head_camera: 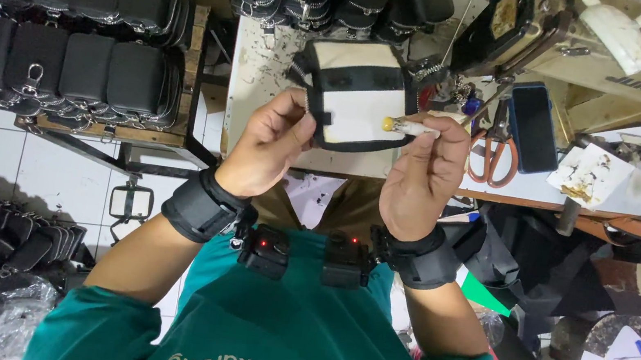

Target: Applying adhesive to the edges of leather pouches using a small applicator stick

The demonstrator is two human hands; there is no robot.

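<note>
Left hand pinched the cream-and-black pouch panel at its left side, near the worktop front edge. Right hand pinched a yellow-tipped applicator touching the panel. Risk: loose pinch, panel could shift, tip could smear outside the black trim.

head cam, single view | worn on person's head, looks steeply down over green-shirted chest | close on both hands at frame centre | worktop toward 12 o'clock, torso at 6 | tiled floor at 9 o'clock
</note>
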